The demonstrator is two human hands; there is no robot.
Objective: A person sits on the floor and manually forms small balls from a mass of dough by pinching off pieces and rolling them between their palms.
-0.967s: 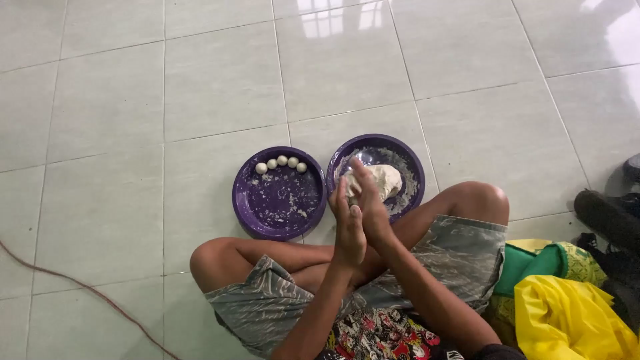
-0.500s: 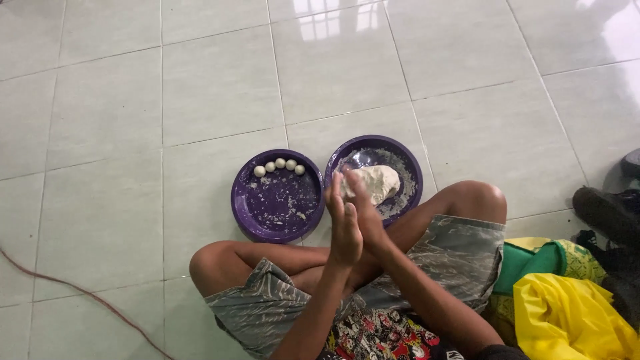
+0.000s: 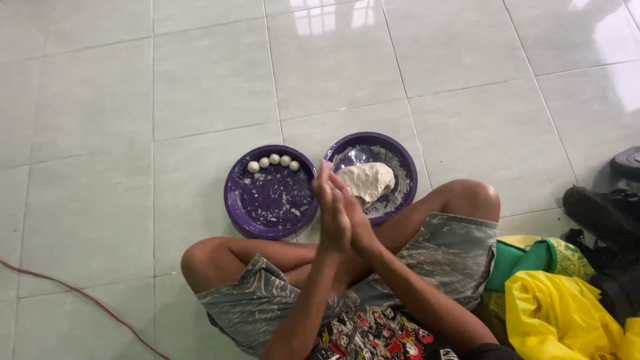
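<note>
Hands pressed flat together, left (image 3: 331, 213) against right (image 3: 357, 217), cant tell whats between the palms. Four small balls (image 3: 273, 162) already sit on the plate (image 3: 250, 207) just left, big dough lump (image 3: 365, 180) in the plate (image 3: 407, 167) just ahead, so plenty left

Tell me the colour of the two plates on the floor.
Both plates, the left plate and the right plate, are dark purple, dusted white; the head view shows it.

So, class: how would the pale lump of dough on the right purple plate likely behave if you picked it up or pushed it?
The dough lump looks soft and slumped, so it would probably sag and dent rather than hold stiff. Floury smears on its purple plate suggest it is somewhat sticky. Being flattish, it seems unlikely to roll, unlike the small balls.
</note>
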